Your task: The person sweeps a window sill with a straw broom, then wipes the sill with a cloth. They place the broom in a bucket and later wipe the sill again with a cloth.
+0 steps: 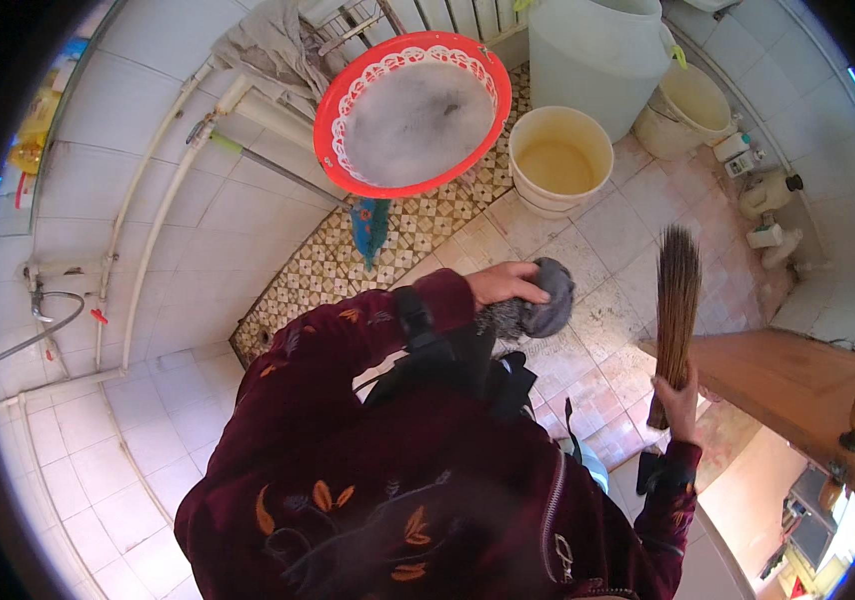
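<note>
My left hand (510,285) grips a bundled grey cloth (551,298) in front of my body, above the tiled floor. At the right, my right hand (681,401) is closed around the lower end of a bristle whisk broom (677,300), whose bristles point away from me. Beyond my left hand, a red plastic basin (326,142) with a white lace-like pattern holds cloudy, foamy water. To its right stands a cream plastic bucket (547,202) with yellowish liquid inside.
A large pale plastic barrel (592,67) and another bucket (656,131) stand at the back. Bottles (742,161) line the right wall. A long-handled tool (285,174) leans at the left beside wall pipes (165,206). A brown door (780,375) is at the right.
</note>
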Demonstrator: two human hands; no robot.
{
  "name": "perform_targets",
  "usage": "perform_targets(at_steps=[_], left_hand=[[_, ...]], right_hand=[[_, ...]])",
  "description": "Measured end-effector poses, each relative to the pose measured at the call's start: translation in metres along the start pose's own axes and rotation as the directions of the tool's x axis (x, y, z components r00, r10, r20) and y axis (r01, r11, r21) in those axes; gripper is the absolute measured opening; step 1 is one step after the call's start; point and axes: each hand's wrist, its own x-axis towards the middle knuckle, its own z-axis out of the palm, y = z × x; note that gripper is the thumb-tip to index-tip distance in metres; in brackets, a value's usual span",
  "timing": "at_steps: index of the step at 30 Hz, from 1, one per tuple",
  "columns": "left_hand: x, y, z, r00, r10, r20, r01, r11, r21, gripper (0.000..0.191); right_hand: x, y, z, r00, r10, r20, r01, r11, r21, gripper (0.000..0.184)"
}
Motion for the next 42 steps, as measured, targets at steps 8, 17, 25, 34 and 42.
perform_targets(at_steps=[8, 17, 25, 34, 42], left_hand=[[-0.079, -0.027, -0.027, 0.994, 0.054, -0.094, -0.065, 0.991, -0.120, 0.041], [-0.131, -0.038, -0.088, 0.948, 0.093, -0.304, -0.173, 0.953, -0.248, 0.029], [-0.169, -0.051, -0.155, 0.920, 0.079, -0.384, -0.214, 0.923, -0.321, 0.037], [-0.195, -0.049, -0.203, 0.882, 0.152, -0.447, -0.348, 0.849, -0.398, 0.041], [-0.201, -0.050, -0.220, 0.861, 0.135, -0.490, -0.360, 0.844, -0.398, 0.045]], right_hand=[[0.050, -0.158, 0.053, 0.889, -0.443, 0.112, 0.457, 0.864, -0.211, 0.071], [0.113, -0.239, 0.156, 0.785, -0.536, 0.312, 0.618, 0.709, -0.339, 0.071], [0.195, -0.320, 0.266, 0.686, -0.547, 0.479, 0.728, 0.518, -0.450, 0.066], [0.228, -0.355, 0.343, 0.758, -0.397, 0.517, 0.651, 0.507, -0.565, 0.072], [0.241, -0.345, 0.359, 0.783, -0.441, 0.438, 0.549, 0.161, -0.820, 0.056]])
